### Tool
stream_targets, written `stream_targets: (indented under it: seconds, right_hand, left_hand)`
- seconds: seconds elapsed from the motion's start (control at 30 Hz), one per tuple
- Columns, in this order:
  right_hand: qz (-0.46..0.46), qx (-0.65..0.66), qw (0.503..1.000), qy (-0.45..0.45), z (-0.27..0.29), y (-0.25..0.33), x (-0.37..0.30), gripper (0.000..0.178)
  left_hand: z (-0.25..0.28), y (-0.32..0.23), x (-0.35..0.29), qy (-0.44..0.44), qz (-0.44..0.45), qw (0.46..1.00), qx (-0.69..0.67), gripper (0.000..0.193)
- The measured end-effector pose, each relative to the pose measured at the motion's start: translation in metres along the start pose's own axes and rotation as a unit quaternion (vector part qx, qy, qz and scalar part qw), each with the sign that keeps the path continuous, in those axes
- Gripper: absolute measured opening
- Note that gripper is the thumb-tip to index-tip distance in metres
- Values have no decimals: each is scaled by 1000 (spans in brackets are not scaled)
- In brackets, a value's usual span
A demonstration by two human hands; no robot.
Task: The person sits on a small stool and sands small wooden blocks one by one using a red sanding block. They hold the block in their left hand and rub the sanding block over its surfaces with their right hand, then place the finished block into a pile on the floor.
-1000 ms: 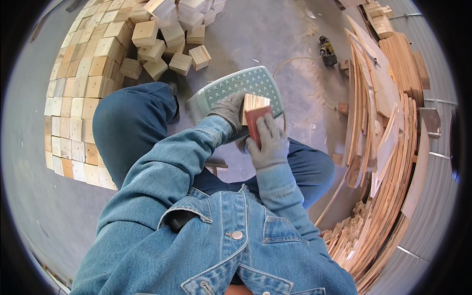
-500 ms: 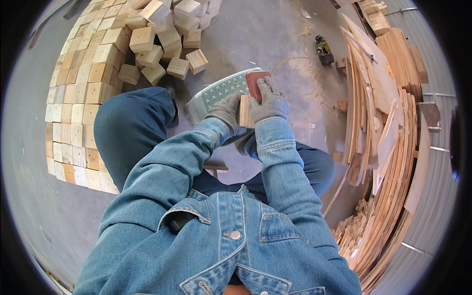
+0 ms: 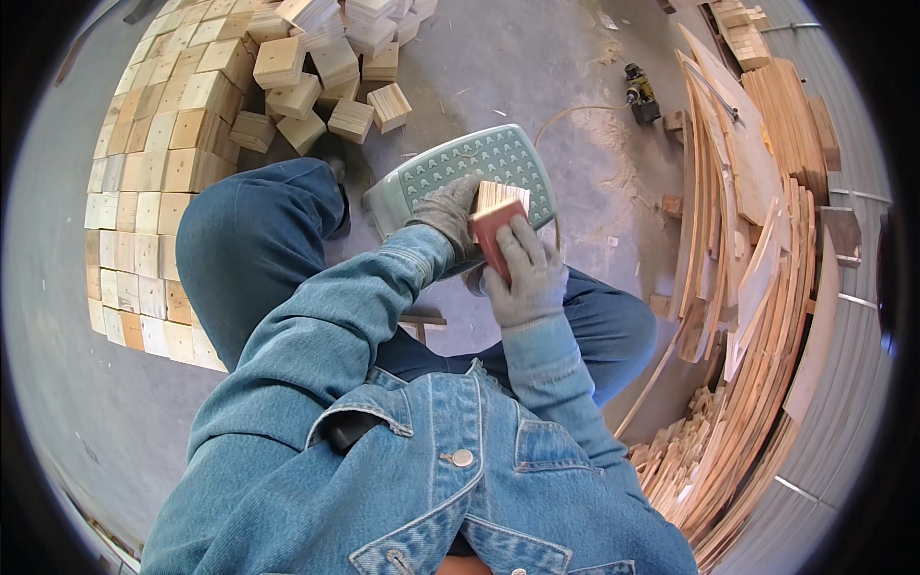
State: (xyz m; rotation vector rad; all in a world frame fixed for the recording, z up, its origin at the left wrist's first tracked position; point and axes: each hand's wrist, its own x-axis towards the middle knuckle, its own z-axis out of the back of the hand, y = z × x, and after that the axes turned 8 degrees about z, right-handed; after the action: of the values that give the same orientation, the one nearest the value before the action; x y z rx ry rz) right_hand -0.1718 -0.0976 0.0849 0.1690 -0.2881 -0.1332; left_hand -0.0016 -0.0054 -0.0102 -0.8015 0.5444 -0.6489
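My left hand (image 3: pixel 444 215), in a grey glove, grips a wooden block (image 3: pixel 502 195) from its left side; the block's striped end grain faces up. My right hand (image 3: pixel 529 276), also gloved, is closed on a reddish-brown sanding block (image 3: pixel 492 241). That sanding block is tilted against the near side of the wooden block and partly hides it. Both hands are over the near edge of a pale green plastic step stool (image 3: pixel 527 158) with a raised pattern on its top. The left fingertips are partly hidden behind the wooden block.
Wooden blocks stand in a tight stack (image 3: pixel 144 206) at left, with a loose heap of blocks (image 3: pixel 335 72) beyond my left knee. A yellow-and-black power tool (image 3: pixel 640 94) with a hose lies on the floor. Boards and strips (image 3: pixel 767 316) are piled along the right.
My right hand has drawn nearer to me with the sanding block, which passed from the wooden block's far right to its near side. The wooden block has been tilted to show its striped end.
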Motion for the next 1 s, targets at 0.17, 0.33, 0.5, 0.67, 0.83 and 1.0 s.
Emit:
stream_targets:
  seconds: [0.17,0.33,0.5,0.67,0.83,1.0]
  right_hand:
    - [-46,-27,999,6,-24,-36,80,62]
    - [-41,-41,998,-11,-31,-48,92,64]
    - [-18,2,1000,19,-4,-3,13,67]
    - [-2,6,1000,26,10,8,-23,64]
    - [-4,-8,1000,-5,-9,-21,21,60]
    - [-127,-12,990,59,-20,-58,97,65]
  left_hand:
    - [14,-18,-4,17,5,999,-35,101]
    - [2,-6,7,30,2,999,-29,106]
    - [4,0,2,41,18,999,-10,108]
    - [-5,6,9,56,15,998,-25,109]
    - [1,-1,2,47,9,999,25,110]
    - [3,-3,5,40,8,999,-12,108]
